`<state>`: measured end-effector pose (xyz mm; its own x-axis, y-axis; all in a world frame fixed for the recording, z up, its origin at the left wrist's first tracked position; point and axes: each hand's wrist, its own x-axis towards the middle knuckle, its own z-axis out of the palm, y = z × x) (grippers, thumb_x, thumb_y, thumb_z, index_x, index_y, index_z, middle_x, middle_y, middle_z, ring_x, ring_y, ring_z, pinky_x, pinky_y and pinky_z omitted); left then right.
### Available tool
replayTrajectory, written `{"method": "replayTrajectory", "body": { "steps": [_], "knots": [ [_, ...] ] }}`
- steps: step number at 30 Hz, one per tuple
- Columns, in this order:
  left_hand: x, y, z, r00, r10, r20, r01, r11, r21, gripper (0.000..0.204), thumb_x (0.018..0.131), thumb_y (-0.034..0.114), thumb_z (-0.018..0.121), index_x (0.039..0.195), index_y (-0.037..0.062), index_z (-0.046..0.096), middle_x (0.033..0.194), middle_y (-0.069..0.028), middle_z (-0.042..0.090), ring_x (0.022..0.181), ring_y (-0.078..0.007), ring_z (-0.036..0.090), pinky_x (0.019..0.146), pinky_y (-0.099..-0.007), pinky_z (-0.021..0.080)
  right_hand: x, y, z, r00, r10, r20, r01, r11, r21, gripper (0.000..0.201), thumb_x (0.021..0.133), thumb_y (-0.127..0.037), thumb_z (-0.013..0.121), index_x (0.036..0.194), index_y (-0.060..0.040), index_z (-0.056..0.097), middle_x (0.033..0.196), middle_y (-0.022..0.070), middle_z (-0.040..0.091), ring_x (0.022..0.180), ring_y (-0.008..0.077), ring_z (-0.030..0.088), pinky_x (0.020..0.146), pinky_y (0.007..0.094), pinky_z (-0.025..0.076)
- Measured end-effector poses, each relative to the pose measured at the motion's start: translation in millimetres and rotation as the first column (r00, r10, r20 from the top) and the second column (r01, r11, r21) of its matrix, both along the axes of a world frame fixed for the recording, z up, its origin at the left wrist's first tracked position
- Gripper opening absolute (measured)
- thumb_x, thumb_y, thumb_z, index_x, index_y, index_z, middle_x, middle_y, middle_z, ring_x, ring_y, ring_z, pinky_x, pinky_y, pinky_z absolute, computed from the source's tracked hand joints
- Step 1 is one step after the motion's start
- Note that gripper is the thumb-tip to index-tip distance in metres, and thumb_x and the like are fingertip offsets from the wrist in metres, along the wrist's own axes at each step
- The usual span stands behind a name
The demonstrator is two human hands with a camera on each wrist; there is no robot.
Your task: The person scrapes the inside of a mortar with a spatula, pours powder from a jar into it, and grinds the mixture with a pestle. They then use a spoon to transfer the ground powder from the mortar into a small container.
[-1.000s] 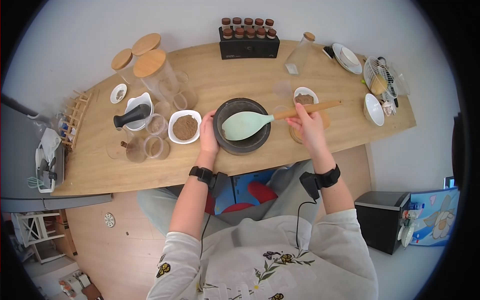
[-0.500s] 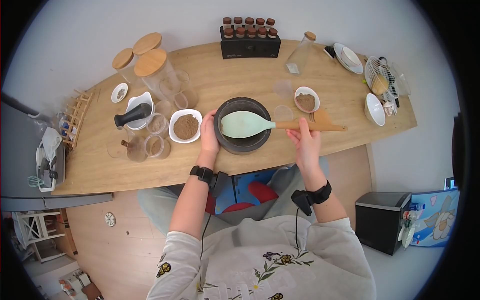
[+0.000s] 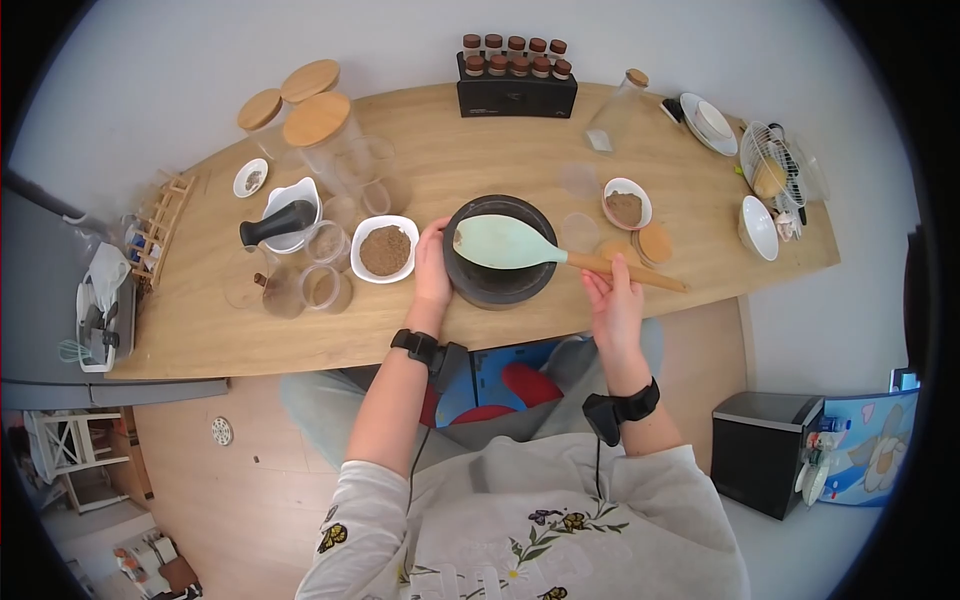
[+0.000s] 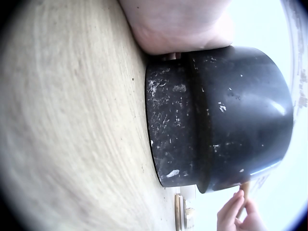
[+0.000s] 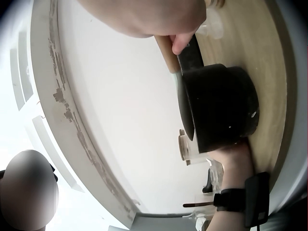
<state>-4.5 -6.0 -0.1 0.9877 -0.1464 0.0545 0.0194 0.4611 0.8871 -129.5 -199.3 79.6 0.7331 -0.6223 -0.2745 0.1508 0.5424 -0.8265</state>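
A dark stone mortar (image 3: 500,285) stands near the table's front edge; its side fills much of the left wrist view (image 4: 240,110). My left hand (image 3: 433,272) rests against the mortar's left side, fingers curving round the wall. My right hand (image 3: 615,310) pinches the wooden handle (image 3: 650,279) of a spatula between thumb and fingers. The spatula's mint green head (image 3: 505,243) lies over the mortar's mouth, with a small brown smudge near its tip. In the right wrist view the head (image 5: 185,108) is seen edge-on beside the mortar's rim (image 5: 192,110).
Left of the mortar are a square bowl of brown powder (image 3: 386,250), small clear jars (image 3: 326,288) and a black pestle (image 3: 280,223) in a white bowl. To the right are a small powder bowl (image 3: 627,206) and wooden lids (image 3: 655,243). A spice rack (image 3: 517,95) stands behind.
The right hand has come down and nearer the body, and the handle's end has swung toward the front edge. The left hand stays at the mortar. The head view has shifted slightly.
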Motion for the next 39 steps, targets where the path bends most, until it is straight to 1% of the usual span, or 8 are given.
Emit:
{"method": "replayTrajectory", "body": {
  "steps": [13, 19, 23, 26, 30, 33, 36, 39],
  "knots": [
    [2.9, 4.5, -9.6, 1.000, -0.008, 0.009, 0.007, 0.998, 0.064, 0.031, 0.086, 0.014, 0.031, 0.101, -0.0038, 0.052, 0.098, -0.0090, 0.056, 0.091, -0.0154, 0.049, 0.083, -0.0258, 0.037, 16.7, 24.9, 37.0, 0.994, -0.017, 0.111, 0.029, 0.993, -0.111, 0.021, 0.088, -0.017, 0.050, 0.097, 0.0012, 0.045, 0.091, 0.0107, 0.055, 0.080, 0.0198, 0.060, 0.073, 0.0265, 0.051],
    [1.8, 0.3, -7.4, 0.997, 0.069, 0.041, -0.073, 0.993, 0.096, 0.033, 0.089, 0.021, 0.035, 0.104, -0.0038, 0.052, 0.100, -0.0092, 0.055, 0.094, -0.0158, 0.049, 0.084, -0.0266, 0.037, 25.1, 65.6, 41.8, 0.971, 0.071, 0.227, 0.006, 0.947, -0.321, 0.016, 0.087, -0.009, 0.049, 0.099, 0.0008, 0.044, 0.100, 0.0132, 0.053, 0.090, 0.0192, 0.057, 0.077, 0.0295, 0.051],
    [3.1, 1.6, -11.9, 0.998, 0.055, -0.012, -0.054, 0.994, 0.094, 0.035, 0.089, 0.024, 0.037, 0.104, -0.0036, 0.052, 0.101, -0.0095, 0.055, 0.095, -0.0162, 0.049, 0.084, -0.0269, 0.038, 26.9, 90.3, 40.9, 0.898, 0.350, 0.267, -0.145, 0.809, -0.570, 0.019, 0.084, -0.001, 0.050, 0.102, -0.0007, 0.044, 0.103, 0.0140, 0.052, 0.097, 0.0225, 0.054, 0.080, 0.0318, 0.049],
    [-3.2, 3.5, -0.6, 0.999, 0.035, -0.003, -0.035, 0.997, 0.070, 0.034, 0.090, 0.023, 0.037, 0.103, -0.0040, 0.053, 0.100, -0.0097, 0.056, 0.093, -0.0165, 0.050, 0.084, -0.0272, 0.038, 28.2, 91.9, 32.2, 0.842, 0.513, 0.169, -0.069, 0.413, -0.908, 0.019, 0.080, -0.002, 0.058, 0.097, -0.0012, 0.050, 0.103, 0.0150, 0.054, 0.093, 0.0227, 0.055, 0.081, 0.0308, 0.046],
    [-3.1, 2.0, 0.7, 0.999, 0.038, -0.023, -0.037, 0.999, 0.039, 0.031, 0.089, 0.019, 0.037, 0.101, -0.0039, 0.054, 0.098, -0.0096, 0.056, 0.092, -0.0165, 0.051, 0.083, -0.0269, 0.038, 26.1, 86.8, 25.5, 0.811, 0.533, 0.242, -0.034, 0.456, -0.889, 0.023, 0.080, 0.003, 0.054, 0.101, -0.0022, 0.044, 0.104, 0.0177, 0.052, 0.098, 0.0264, 0.053, 0.085, 0.0352, 0.045],
    [1.4, 1.4, -11.9, 0.998, 0.061, 0.013, -0.062, 0.995, 0.075, 0.029, 0.088, 0.015, 0.036, 0.100, -0.0038, 0.053, 0.098, -0.0098, 0.056, 0.091, -0.0167, 0.051, 0.083, -0.0266, 0.039, 20.2, 80.6, 35.5, 0.844, 0.422, 0.330, -0.070, 0.697, -0.713, 0.021, 0.081, -0.002, 0.056, 0.100, -0.0017, 0.046, 0.103, 0.0172, 0.053, 0.095, 0.0245, 0.054, 0.082, 0.0324, 0.047],
    [2.4, 0.2, -13.7, 0.998, 0.055, 0.020, -0.056, 0.997, 0.055, 0.029, 0.086, 0.012, 0.033, 0.100, -0.0031, 0.053, 0.097, -0.0090, 0.056, 0.089, -0.0159, 0.051, 0.081, -0.0258, 0.039, 9.7, 60.2, 52.8, 0.888, 0.295, 0.353, 0.005, 0.760, -0.650, 0.020, 0.084, -0.004, 0.052, 0.102, -0.0008, 0.044, 0.101, 0.0174, 0.053, 0.094, 0.0247, 0.055, 0.080, 0.0330, 0.049],
    [-1.1, 0.4, -1.5, 1.000, 0.024, 0.012, -0.025, 0.999, 0.026, 0.030, 0.086, 0.012, 0.031, 0.101, -0.0024, 0.053, 0.097, -0.0079, 0.056, 0.088, -0.0142, 0.051, 0.079, -0.0248, 0.040, -1.4, 30.3, 68.1, 0.914, 0.258, 0.312, 0.024, 0.735, -0.678, 0.019, 0.085, -0.004, 0.050, 0.103, -0.0001, 0.043, 0.100, 0.0170, 0.052, 0.091, 0.0237, 0.056, 0.077, 0.0335, 0.051]
  ]
}}
